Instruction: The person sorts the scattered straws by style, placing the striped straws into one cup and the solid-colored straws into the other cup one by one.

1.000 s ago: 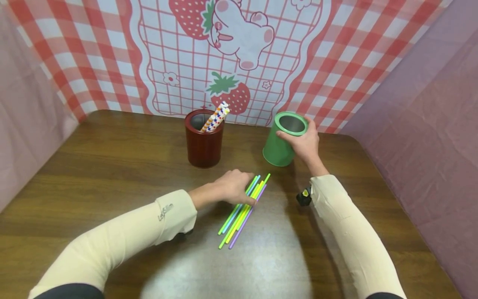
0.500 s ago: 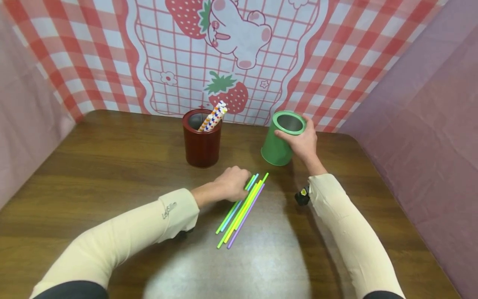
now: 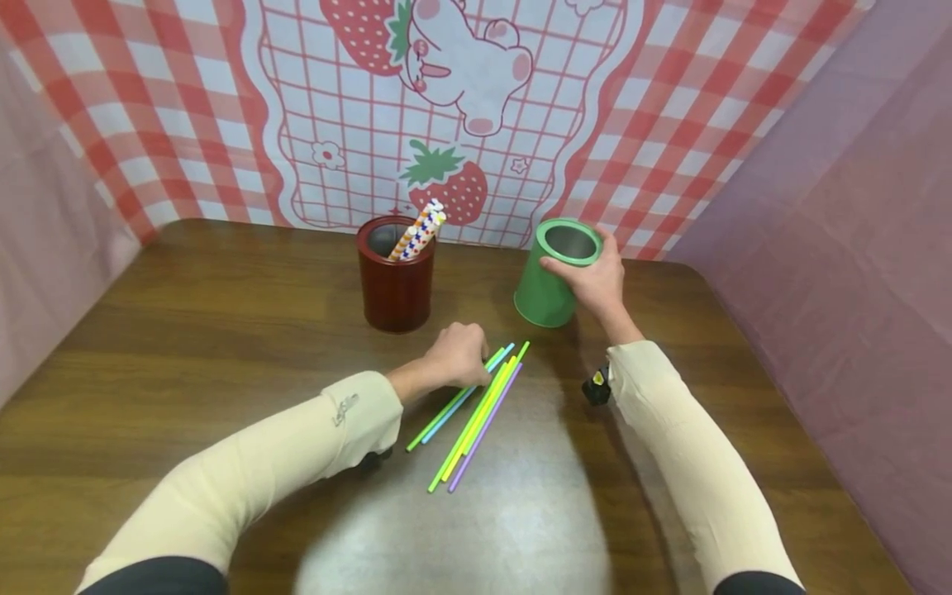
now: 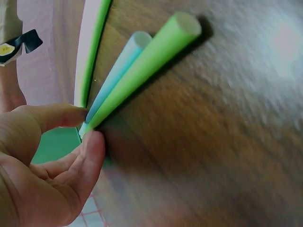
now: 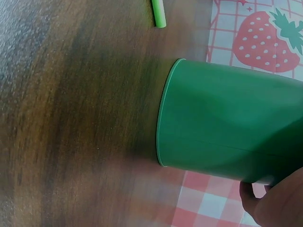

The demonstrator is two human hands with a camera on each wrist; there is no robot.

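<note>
Head view: a brown wooden table (image 3: 223, 347) occupies the middle and lower frame. Behind it, across the top, hangs a red-and-white checked cloth (image 3: 654, 99) printed with strawberries; plain pinkish drapes (image 3: 825, 207) flank it at the left and right edges. Two cream sleeves (image 3: 692, 463) enter from the lower left and lower right.

A green can (image 3: 546, 285) stands right of centre, its opening facing up. The right hand (image 3: 601, 281) grasps it near the top, thumb across the near side and fingers round the right side. A dark red can (image 3: 397, 293) stands left of centre, with patterned straws (image 3: 418, 235) leaning out over its right rim.

The left hand (image 3: 459, 354), at frame centre, pinches two straws; the left wrist view shows a green straw (image 4: 144, 71) and a blue straw (image 4: 118, 71) caught together between thumb and fingers, lower ends pointing to the upper middle of that frame.

Just right of that hand in the head view, a yellow-green straw (image 3: 454, 452), yellow straws (image 3: 479, 417) and a purple straw (image 3: 476, 446) lie side by side on the table, slanting from lower left to upper right
</note>
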